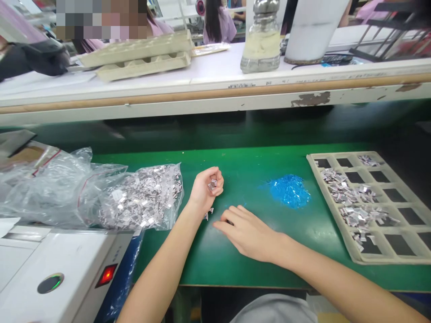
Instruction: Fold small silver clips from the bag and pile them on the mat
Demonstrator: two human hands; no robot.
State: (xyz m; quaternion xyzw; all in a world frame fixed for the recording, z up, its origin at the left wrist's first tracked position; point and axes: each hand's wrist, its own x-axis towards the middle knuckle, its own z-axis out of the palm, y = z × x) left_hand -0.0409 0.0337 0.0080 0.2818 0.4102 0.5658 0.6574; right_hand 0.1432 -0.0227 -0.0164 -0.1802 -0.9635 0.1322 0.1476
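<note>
Several small silvery metal parts (212, 185) lie in the curled fingers of my left hand (206, 186), palm turned up. A few more loose parts (209, 213) sit on the green table (249, 179) just below that wrist. Close by on the right is my right hand (247, 229), palm down, its fingers bent and drawn together; what they hold, if anything, is hidden, though a dark bit shows between them. Left of my hands lies a clear plastic bag (144, 197) full of the same small parts. A pile of thin blue shiny strips (290, 191) rests to the right.
On the right, a beige compartment tray (387, 253) holds small parts in several cells. A white machine (60, 269) with a lit red switch (106, 275) stands front left. Above the back runs a shelf (215, 85) with egg-carton-like trays (144, 58) and a glass bottle (261, 40). People sit beyond.
</note>
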